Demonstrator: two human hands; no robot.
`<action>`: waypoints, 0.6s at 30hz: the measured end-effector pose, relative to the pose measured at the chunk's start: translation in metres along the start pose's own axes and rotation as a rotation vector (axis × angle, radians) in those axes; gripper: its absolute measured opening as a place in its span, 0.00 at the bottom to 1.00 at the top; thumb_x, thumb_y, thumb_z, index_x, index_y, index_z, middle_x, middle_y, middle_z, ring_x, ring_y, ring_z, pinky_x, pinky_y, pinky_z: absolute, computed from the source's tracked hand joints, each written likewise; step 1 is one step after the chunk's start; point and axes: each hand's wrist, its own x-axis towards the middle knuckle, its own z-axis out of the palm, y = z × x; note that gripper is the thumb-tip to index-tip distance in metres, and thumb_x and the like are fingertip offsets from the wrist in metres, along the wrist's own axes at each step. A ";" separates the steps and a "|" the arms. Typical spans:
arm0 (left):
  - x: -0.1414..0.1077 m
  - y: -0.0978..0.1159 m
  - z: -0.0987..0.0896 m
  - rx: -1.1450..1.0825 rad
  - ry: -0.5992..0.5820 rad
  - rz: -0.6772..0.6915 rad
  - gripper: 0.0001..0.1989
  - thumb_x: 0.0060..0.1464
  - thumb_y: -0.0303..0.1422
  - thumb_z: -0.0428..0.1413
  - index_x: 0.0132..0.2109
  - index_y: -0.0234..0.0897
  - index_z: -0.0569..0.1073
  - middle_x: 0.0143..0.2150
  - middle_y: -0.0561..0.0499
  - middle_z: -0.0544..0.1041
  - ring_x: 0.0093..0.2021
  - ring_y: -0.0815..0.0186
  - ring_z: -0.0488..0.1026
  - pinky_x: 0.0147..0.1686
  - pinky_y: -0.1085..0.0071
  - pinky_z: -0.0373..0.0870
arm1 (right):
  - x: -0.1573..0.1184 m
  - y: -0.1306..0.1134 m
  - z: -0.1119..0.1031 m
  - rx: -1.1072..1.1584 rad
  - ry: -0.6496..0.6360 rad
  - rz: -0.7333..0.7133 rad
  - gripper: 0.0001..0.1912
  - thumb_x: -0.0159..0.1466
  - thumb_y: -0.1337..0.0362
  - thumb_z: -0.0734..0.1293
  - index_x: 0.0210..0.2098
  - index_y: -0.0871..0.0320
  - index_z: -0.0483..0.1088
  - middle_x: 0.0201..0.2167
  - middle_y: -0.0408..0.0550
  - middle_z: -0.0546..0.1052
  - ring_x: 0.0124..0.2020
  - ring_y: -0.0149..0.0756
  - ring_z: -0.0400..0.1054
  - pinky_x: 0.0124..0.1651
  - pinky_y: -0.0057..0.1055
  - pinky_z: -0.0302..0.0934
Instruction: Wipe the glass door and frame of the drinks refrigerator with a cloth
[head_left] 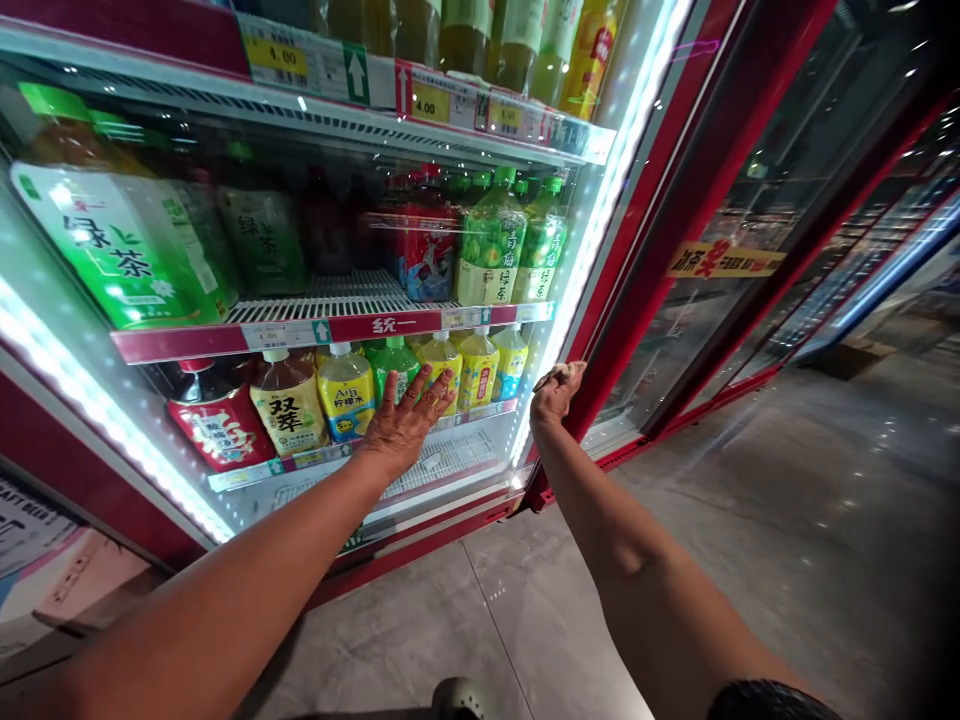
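My left hand is stretched out with its fingers spread, in front of the lowest row of drinks in a lit cooler. It covers part of a green-capped bottle and a yellow bottle; whether it touches glass I cannot tell. Nothing is in it. My right hand is closed round a pale crumpled cloth, at the cooler's right edge beside the bright light strip and the red frame. Its fingertips are partly hidden.
Large green tea bottles and smaller green-labelled bottles stand on the middle shelf. More glass doors with red frames run off to the right. Cartons sit at lower left. A shoe shows on the tiled floor.
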 end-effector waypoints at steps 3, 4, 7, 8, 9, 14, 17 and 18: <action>-0.002 0.000 0.006 0.056 0.027 0.003 0.38 0.63 0.22 0.47 0.74 0.58 0.54 0.80 0.58 0.38 0.78 0.57 0.20 0.70 0.41 0.08 | 0.005 -0.003 0.000 -0.008 0.034 0.058 0.33 0.67 0.58 0.57 0.70 0.57 0.56 0.70 0.61 0.62 0.72 0.47 0.56 0.70 0.47 0.58; -0.003 0.000 0.007 0.074 0.040 0.008 0.38 0.63 0.22 0.47 0.74 0.58 0.55 0.80 0.58 0.38 0.78 0.57 0.19 0.69 0.42 0.06 | 0.010 -0.007 0.002 -0.009 0.039 0.068 0.33 0.67 0.57 0.57 0.70 0.59 0.55 0.71 0.62 0.60 0.73 0.48 0.54 0.72 0.49 0.55; -0.003 0.000 0.008 0.108 0.063 0.014 0.39 0.61 0.21 0.49 0.74 0.58 0.55 0.80 0.58 0.38 0.77 0.55 0.19 0.67 0.42 0.05 | 0.027 -0.022 0.008 -0.011 0.036 0.051 0.35 0.69 0.58 0.55 0.73 0.61 0.48 0.75 0.62 0.52 0.77 0.44 0.44 0.76 0.51 0.44; -0.003 0.000 0.008 0.111 0.065 0.011 0.40 0.60 0.21 0.50 0.74 0.58 0.56 0.80 0.58 0.37 0.77 0.55 0.19 0.67 0.41 0.05 | 0.030 -0.026 0.009 -0.013 0.028 0.034 0.35 0.70 0.57 0.54 0.74 0.61 0.47 0.76 0.60 0.50 0.78 0.41 0.41 0.77 0.50 0.42; -0.002 0.001 0.009 0.111 0.066 0.006 0.40 0.59 0.21 0.51 0.74 0.58 0.56 0.80 0.57 0.37 0.77 0.54 0.19 0.67 0.41 0.05 | 0.031 -0.028 0.010 -0.017 0.018 0.020 0.35 0.70 0.58 0.54 0.74 0.60 0.46 0.77 0.58 0.49 0.78 0.39 0.40 0.77 0.48 0.42; -0.002 0.005 0.006 0.086 0.054 -0.013 0.40 0.58 0.21 0.52 0.73 0.57 0.58 0.79 0.56 0.38 0.77 0.53 0.20 0.68 0.40 0.07 | 0.013 -0.017 0.000 -0.061 -0.018 0.056 0.36 0.67 0.63 0.56 0.73 0.56 0.49 0.75 0.60 0.54 0.77 0.45 0.47 0.75 0.59 0.44; -0.003 0.008 -0.003 0.049 0.035 -0.023 0.39 0.58 0.22 0.52 0.72 0.56 0.61 0.79 0.55 0.40 0.78 0.53 0.22 0.69 0.40 0.09 | 0.012 -0.017 -0.002 -0.073 -0.003 0.084 0.35 0.66 0.64 0.56 0.72 0.57 0.50 0.75 0.63 0.53 0.77 0.49 0.45 0.74 0.63 0.42; -0.003 0.009 -0.008 0.033 0.036 -0.026 0.38 0.58 0.23 0.53 0.72 0.55 0.61 0.79 0.54 0.40 0.78 0.53 0.24 0.70 0.40 0.10 | 0.015 -0.021 -0.002 -0.070 -0.004 0.068 0.34 0.66 0.64 0.56 0.72 0.58 0.51 0.76 0.64 0.52 0.78 0.48 0.44 0.75 0.61 0.41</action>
